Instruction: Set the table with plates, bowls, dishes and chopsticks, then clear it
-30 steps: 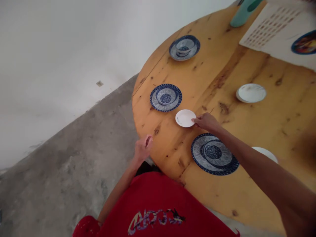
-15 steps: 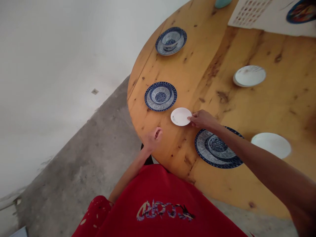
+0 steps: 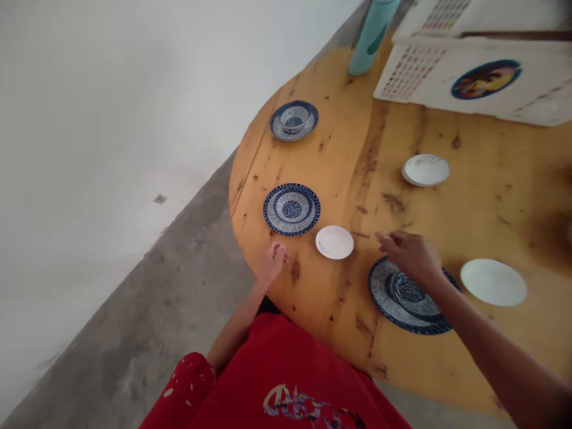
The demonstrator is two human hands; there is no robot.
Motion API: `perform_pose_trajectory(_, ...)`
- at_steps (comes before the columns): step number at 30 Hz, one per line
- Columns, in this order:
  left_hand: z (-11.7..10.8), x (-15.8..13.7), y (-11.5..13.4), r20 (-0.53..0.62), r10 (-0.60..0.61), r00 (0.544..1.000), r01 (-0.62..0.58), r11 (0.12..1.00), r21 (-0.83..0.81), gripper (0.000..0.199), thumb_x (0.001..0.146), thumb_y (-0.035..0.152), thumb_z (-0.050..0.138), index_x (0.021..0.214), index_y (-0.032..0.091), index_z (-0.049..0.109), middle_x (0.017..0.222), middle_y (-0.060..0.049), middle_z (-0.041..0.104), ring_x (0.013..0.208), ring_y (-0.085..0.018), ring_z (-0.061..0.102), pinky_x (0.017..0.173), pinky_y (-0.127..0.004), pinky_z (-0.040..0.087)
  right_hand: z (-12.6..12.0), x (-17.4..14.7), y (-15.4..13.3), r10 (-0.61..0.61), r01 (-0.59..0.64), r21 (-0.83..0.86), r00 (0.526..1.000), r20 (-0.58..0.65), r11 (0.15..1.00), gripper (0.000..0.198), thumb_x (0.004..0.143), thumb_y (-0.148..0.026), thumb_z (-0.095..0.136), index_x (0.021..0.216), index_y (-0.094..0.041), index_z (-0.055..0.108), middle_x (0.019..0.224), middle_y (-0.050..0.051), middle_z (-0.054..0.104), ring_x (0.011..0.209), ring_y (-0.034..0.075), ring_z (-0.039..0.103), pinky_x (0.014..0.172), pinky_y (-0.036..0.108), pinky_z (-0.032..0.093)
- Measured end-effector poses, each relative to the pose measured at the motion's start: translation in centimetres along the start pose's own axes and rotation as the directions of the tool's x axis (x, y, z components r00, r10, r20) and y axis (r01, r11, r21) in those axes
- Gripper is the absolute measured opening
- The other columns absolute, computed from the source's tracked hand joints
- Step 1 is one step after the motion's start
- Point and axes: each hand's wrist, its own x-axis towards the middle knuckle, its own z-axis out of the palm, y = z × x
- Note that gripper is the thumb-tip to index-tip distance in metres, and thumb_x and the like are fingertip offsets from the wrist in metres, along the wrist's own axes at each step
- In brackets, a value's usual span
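A small white saucer (image 3: pixel 335 242) lies flat on the wooden table (image 3: pixel 330 292). My right hand (image 3: pixel 410 253) hovers to its right, apart from it, with loosely extended fingers and nothing in them. Below that hand, partly covered by the hand and forearm, is a blue-patterned plate (image 3: pixel 379 301) with a blue-patterned bowl (image 3: pixel 404 292) on it. At the table's left edge my left hand (image 3: pixel 272 261) is loosely curled, with no object visible in it. Just above it sits another blue-patterned plate (image 3: pixel 269 219) with a matching bowl (image 3: pixel 292 208) in its middle.
A third blue-patterned plate (image 3: pixel 308 130) holds a bowl farther back. White plates stand at the middle (image 3: pixel 426 170) and right (image 3: pixel 494 282). A light-blue bottle (image 3: pixel 373 39) and a white plastic basket (image 3: pixel 438 74) are at the back. A wall (image 3: pixel 111 107) runs along the left.
My right hand has let go of the white saucer and moved right, away from it. The saucer now rests beside the middle blue plate. The view has tilted up, showing more of the bottle and basket.
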Motion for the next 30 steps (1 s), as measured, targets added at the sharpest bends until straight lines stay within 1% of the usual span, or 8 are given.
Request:
perform_pose_trajectory(2, -1.6, 1.1, 0.4, -0.012, -0.004, 1.000, 0.004, 1.000, -0.001, 0.027, 0.096, 0.043, 0.049, 0.093, 0.019, 0.061, 0.076, -0.002, 0.070, 0.062, -0.012, 0.066, 0.063, -0.023, 0.050, -2.2, -1.6, 1.1, 0.208, -0.162, 0.217, 0.956, -0.209, 0.963, 0.031, 0.087, -0.043, 0.059, 0.070, -0.018, 0.068, 0.059, 0.004, 0.063, 0.055, 0.018, 0.057, 0.055, 0.028, 0.037)
perform_pose_trajectory(5, -3.4, 2.8, 0.7, -0.016, 0.025, 1.000, -0.025, 0.999, -0.019, 0.033, 0.091, 0.050, 0.053, 0.093, 0.018, 0.062, 0.075, -0.002, 0.070, 0.062, -0.012, 0.065, 0.061, -0.023, 0.050, -4.6, -4.9, 4.6, 0.494, -0.168, 0.565, 0.718, -0.491, 0.807, 0.020, 0.082, -0.030, 0.056, 0.077, -0.015, 0.069, 0.062, 0.003, 0.062, 0.049, 0.013, 0.053, 0.050, 0.025, 0.037)
perform_pose_trajectory(8, -4.3, 4.8, 0.8, 0.017, 0.059, 0.998, -0.058, 0.997, -0.042, 0.037, 0.087, 0.053, 0.057, 0.094, 0.017, 0.063, 0.074, -0.002, 0.069, 0.059, -0.012, 0.064, 0.060, -0.023, 0.050, -4.1, -9.7, 9.1, 0.726, -0.170, 0.755, 0.468, -0.504, 0.633, 0.017, 0.079, -0.024, 0.053, 0.079, -0.014, 0.067, 0.060, 0.001, 0.060, 0.045, 0.010, 0.048, 0.046, 0.023, 0.034)
perform_pose_trajectory(11, -4.6, 6.0, 1.0, 0.035, 0.064, 0.997, -0.062, 0.997, -0.050, 0.038, 0.084, 0.053, 0.059, 0.093, 0.016, 0.063, 0.073, -0.002, 0.070, 0.058, -0.013, 0.064, 0.058, -0.023, 0.049, -0.3, -14.6, 11.7, 0.865, -0.262, 0.848, 0.348, -0.362, 0.461, 0.014, 0.076, -0.025, 0.056, 0.076, -0.015, 0.065, 0.056, 0.000, 0.058, 0.044, 0.010, 0.047, 0.045, 0.022, 0.036)
perform_pose_trajectory(16, -5.0, 7.3, 2.6, -0.038, 0.046, 0.998, -0.050, 0.993, -0.103, 0.037, 0.079, 0.055, 0.059, 0.080, 0.018, 0.056, 0.071, -0.002, 0.069, 0.056, -0.012, 0.063, 0.057, -0.023, 0.048, 7.7, -18.5, 10.7, 0.900, -0.276, 0.922, 0.413, -0.141, 0.271, 0.020, 0.072, -0.034, 0.059, 0.075, -0.015, 0.066, 0.057, 0.000, 0.060, 0.043, 0.011, 0.049, 0.044, 0.022, 0.039)
perform_pose_trajectory(20, -6.4, 8.9, 3.9, -0.103, 0.041, 0.994, -0.059, 0.982, -0.178, 0.036, 0.072, 0.051, 0.061, 0.084, 0.017, 0.059, 0.070, -0.001, 0.068, 0.055, -0.011, 0.061, 0.057, -0.023, 0.047, 9.1, -18.1, 10.2, 0.895, -0.241, 0.929, 0.415, -0.162, 0.279, 0.025, 0.071, -0.039, 0.060, 0.075, -0.016, 0.066, 0.060, 0.001, 0.062, 0.043, 0.011, 0.050, 0.043, 0.023, 0.039)
perform_pose_trajectory(25, -10.0, 11.9, 5.8, -0.293, 0.090, 0.952, -0.144, 0.975, -0.168, 0.032, 0.069, 0.040, 0.059, 0.087, 0.015, 0.062, 0.067, 0.001, 0.066, 0.053, -0.011, 0.060, 0.054, -0.022, 0.045, 2.8, -15.5, 11.6, 0.857, -0.172, 0.877, 0.361, -0.368, 0.449, 0.020, 0.074, -0.036, 0.061, 0.077, -0.017, 0.067, 0.063, 0.002, 0.065, 0.047, 0.012, 0.053, 0.045, 0.023, 0.042)
perform_pose_trajectory(30, -10.7, 13.1, 10.2, -0.333, 0.317, 0.888, -0.351, 0.935, -0.046, 0.027, 0.078, 0.034, 0.056, 0.094, 0.015, 0.066, 0.070, 0.001, 0.066, 0.056, -0.011, 0.061, 0.057, -0.023, 0.050, -5.7, -9.1, 8.8, 0.718, -0.109, 0.768, 0.456, -0.526, 0.631, 0.012, 0.082, -0.029, 0.058, 0.074, -0.022, 0.065, 0.066, 0.004, 0.065, 0.050, 0.013, 0.053, 0.048, 0.027, 0.042)
